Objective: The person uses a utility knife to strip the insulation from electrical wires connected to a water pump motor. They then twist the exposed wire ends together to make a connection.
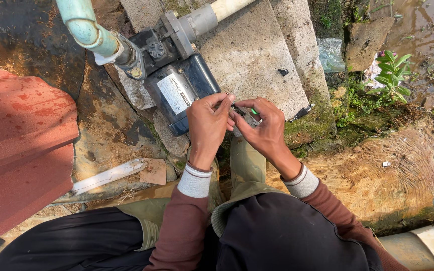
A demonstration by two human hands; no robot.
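**Tight spot right at the pump's end**

Both my hands meet just off the near end of the dark water pump [179, 90]. My left hand [207, 125] has its fingers pinched narrow on something tiny, can't tell what. My right hand [264, 129] fingers grip a small green-handled tool [253, 112]. The concrete slab [249, 55] edge runs right behind my knuckles. A black tool [301, 112] lies near that edge. More room toward the cut log [383, 170].
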